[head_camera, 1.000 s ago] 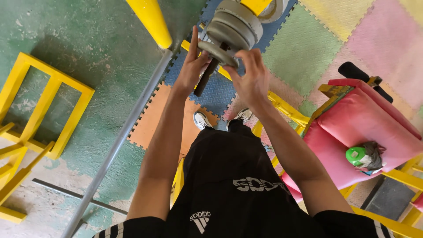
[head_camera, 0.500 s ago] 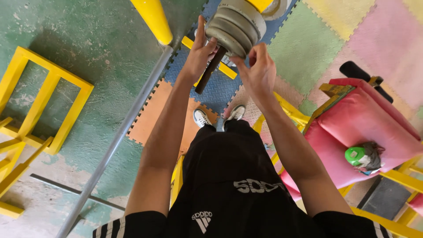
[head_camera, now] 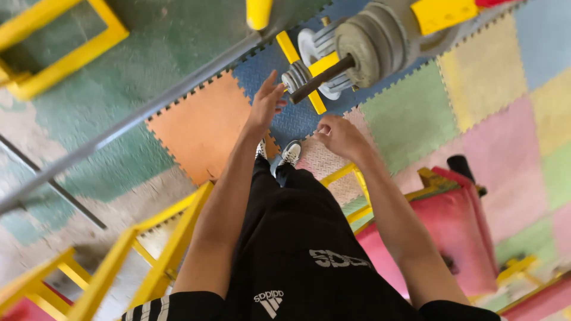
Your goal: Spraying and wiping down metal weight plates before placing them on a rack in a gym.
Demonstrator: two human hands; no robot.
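Both hands empty. Left hand [head_camera: 266,106] open, fingers spread, just short of the dark bar end [head_camera: 309,87] of the grey weight plates [head_camera: 364,47], not touching. Right hand [head_camera: 339,135] loosely curled, holding nothing, below that bar end, apart from it. Plates sit up and right of both hands. Yellow bracket [head_camera: 300,70] crosses just beyond left fingertips. Pink padded bench [head_camera: 458,232] lies right of the right forearm.

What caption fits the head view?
Both bare hands, left hand and right hand, open just below grey weight plates on a bar.
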